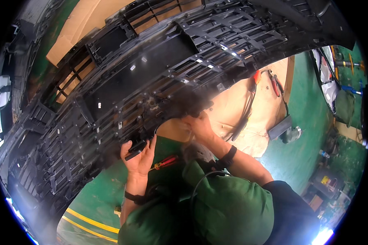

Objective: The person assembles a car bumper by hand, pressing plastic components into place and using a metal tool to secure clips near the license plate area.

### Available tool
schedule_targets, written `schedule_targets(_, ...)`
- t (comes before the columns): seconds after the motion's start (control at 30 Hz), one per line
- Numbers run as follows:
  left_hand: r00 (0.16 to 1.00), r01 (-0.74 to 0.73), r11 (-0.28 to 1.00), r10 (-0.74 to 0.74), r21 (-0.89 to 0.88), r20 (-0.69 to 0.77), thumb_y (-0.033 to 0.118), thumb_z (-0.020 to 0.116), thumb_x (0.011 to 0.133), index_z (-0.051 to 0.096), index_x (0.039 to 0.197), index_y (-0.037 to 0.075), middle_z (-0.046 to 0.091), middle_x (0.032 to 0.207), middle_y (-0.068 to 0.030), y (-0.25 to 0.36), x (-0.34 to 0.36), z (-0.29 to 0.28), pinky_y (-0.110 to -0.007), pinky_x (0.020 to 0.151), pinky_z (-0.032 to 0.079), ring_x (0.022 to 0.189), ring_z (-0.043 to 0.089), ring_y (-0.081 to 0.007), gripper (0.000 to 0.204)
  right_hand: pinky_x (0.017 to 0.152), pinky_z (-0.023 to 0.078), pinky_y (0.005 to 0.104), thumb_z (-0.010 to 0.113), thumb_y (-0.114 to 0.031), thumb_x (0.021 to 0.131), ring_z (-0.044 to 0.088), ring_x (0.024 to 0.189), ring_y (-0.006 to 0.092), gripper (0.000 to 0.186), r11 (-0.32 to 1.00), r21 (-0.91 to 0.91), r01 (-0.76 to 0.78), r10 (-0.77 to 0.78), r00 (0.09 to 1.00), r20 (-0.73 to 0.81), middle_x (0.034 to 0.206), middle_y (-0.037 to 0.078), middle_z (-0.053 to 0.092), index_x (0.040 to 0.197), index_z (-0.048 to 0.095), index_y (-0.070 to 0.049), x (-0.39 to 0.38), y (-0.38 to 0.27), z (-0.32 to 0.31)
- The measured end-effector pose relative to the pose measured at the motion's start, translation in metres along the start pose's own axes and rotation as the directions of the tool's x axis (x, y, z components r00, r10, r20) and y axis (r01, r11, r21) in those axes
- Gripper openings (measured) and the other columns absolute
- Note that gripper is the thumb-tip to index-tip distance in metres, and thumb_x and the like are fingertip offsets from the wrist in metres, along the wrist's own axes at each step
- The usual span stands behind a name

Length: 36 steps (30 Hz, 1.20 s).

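left hand (pixel 139 157) cups a small black clip (pixel 135 149) at the lower edge of the black bumper grille (pixel 122 90), fingers curled. right hand (pixel 198 124) pinches the same edge, just right. grille's long axis arcs from lower left to upper right above both hands. red-handled screwdriver (pixel 164 163) lies near the left hand.

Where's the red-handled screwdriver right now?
The red-handled screwdriver lies low in the head view's centre, just right of the left hand, below the black grille.

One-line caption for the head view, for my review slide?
Both hands work the lower edge of a large black car grille: left hand grips a small black part, right hand reaches underneath.
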<state>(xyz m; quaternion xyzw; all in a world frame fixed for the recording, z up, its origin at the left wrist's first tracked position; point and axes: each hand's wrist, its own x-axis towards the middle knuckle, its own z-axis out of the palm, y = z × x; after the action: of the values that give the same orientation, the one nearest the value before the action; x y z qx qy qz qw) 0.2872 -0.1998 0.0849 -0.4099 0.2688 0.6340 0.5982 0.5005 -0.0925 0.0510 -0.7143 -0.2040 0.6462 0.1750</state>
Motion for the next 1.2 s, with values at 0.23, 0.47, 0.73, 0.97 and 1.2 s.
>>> schedule_targets(0.23,0.999,0.045,0.998,-0.046,0.052,0.02,0.014,0.059,0.079,0.056,0.133,0.004,0.062,0.132,-0.0134,0.006,-0.003,0.008,-0.05,0.121,0.028,0.124,0.057,-0.0294,0.056,0.044,0.041,0.0289,0.063,-0.009,0.087,0.057,0.052,0.0134,0.017,0.858,-0.31,0.409,-0.408,0.91,0.07,0.065,0.007,0.063,0.075,0.065,0.003,0.042,0.011,-0.023)
schedule_targets(0.47,0.996,0.049,0.997,-0.052,0.053,0.066,0.015,0.058,0.079,0.048,0.142,0.004,0.054,0.144,-0.0144,0.014,-0.011,0.009,-0.053,0.118,0.034,0.134,0.05,-0.0331,0.064,0.041,0.041,0.0308,0.06,-0.018,0.091,0.055,0.045,0.0161,0.029,0.975,-0.219,0.039,-0.053,0.997,-0.058,0.057,0.008,0.06,0.071,0.065,0.002,0.055,0.021,-0.014)
schedule_targets(0.73,0.999,0.04,0.999,-0.041,0.023,0.021,0.018,0.059,0.079,0.049,0.139,0.0,0.05,0.146,-0.0164,0.01,-0.006,0.001,-0.057,0.118,0.032,0.138,0.044,-0.0354,0.064,0.04,0.04,0.0321,0.063,-0.022,0.09,0.054,0.045,0.0172,0.025,0.893,-0.436,0.109,-0.128,0.992,-0.013,0.06,0.008,0.061,0.079,0.066,0.0,0.078,0.038,-0.032)
schedule_targets(0.97,0.997,0.059,0.998,-0.06,0.011,0.057,0.017,0.061,0.073,0.056,0.134,0.005,0.06,0.136,-0.0148,0.005,-0.016,-0.01,-0.055,0.114,0.039,0.129,0.053,-0.0355,0.062,0.041,0.037,0.0294,0.051,-0.007,0.095,0.058,0.055,0.0144,0.013,0.976,-0.217,0.003,-0.011,0.999,-0.036,0.07,0.003,0.062,0.088,0.063,-0.006,0.02,-0.007,-0.019)
schedule_targets(1.2,0.994,-0.017,1.0,0.018,0.013,-0.106,0.018,0.06,0.072,0.061,0.121,0.003,0.068,0.118,-0.0149,-0.003,-0.022,0.008,-0.054,0.11,0.043,0.112,0.064,-0.0324,0.051,0.045,0.033,0.0248,0.048,-0.003,0.093,0.046,0.053,0.0107,0.013,0.982,0.021,-0.19,0.186,0.975,0.123,0.068,0.003,0.053,0.085,0.058,-0.005,-0.008,-0.034,-0.042)
